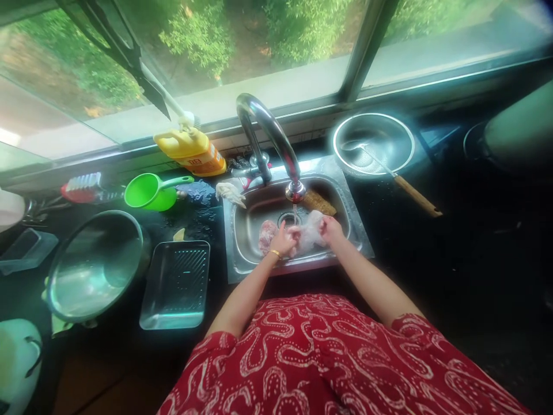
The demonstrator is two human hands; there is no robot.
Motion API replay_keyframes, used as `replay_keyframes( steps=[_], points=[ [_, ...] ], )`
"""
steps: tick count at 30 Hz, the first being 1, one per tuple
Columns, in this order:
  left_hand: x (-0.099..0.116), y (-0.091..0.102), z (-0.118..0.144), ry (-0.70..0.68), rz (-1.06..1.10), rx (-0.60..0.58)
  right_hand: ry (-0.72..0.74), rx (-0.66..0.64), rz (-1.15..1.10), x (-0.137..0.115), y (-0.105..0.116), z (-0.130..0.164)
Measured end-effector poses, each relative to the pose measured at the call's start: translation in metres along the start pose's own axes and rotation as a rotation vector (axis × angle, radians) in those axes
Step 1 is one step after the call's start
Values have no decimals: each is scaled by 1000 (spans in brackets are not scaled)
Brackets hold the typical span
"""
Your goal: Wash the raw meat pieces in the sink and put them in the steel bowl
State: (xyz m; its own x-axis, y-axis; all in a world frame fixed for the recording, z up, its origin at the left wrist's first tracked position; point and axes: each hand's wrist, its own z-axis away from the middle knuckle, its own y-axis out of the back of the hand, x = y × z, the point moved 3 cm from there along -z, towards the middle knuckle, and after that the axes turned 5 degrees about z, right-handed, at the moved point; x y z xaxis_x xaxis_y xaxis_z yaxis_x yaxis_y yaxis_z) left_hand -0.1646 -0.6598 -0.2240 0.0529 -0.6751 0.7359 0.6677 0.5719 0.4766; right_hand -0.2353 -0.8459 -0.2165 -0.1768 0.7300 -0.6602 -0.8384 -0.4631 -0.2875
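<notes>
A person in a red, white-patterned top works over a rectangular stainless-steel sink (363, 237), both bare hands inside it. The right hand (332, 230) is closed, pinching a crumpled, translucent white plastic bag (311, 228) that spans the gap toward the other hand. The left hand (286, 238), with a gold-coloured bangle at its wrist, has one finger raised and the others curled; whether it grips the bag's edge cannot be told. Just left of the left hand, on the sink floor, lies a rounded, pinkish-red lump that looks like raw meat (267, 233). Between and just beyond the hands, water falls from a curved chrome tap (276, 129); beyond the right hand rests a rough brown block (318, 203).

The work looks partway along: the lump lies apart from the bag and the water is running, while the bag has not yet been put down and the lump remains in the sink.

On the dark surface, left of the left hand, stand a rectangular grey metal tray (162, 288) and a large round metal bowl (86, 279). Well beyond the right hand sits a round silver mesh strainer (342, 151) with a wooden-handled skimmer (417, 195).
</notes>
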Motion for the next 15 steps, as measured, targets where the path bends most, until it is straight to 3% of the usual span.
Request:
replay_keyframes(
  steps=[4,7,11,13,15],
  points=[
    [23,22,9,-197,68,-73,-43,49,-4,-9,-8,-11],
    [26,34,1,-104,67,-9,106,-11,65,-22,-19,-5],
    [29,37,-9,-16,-99,-5,510,-282,606,-33,-36,17],
    [35,35,-9,0,-150,-33,596,-296,867,-30,-35,26],
    [42,33,-7,20,-232,-38,565,-345,988,-26,-32,31]
  ],
)
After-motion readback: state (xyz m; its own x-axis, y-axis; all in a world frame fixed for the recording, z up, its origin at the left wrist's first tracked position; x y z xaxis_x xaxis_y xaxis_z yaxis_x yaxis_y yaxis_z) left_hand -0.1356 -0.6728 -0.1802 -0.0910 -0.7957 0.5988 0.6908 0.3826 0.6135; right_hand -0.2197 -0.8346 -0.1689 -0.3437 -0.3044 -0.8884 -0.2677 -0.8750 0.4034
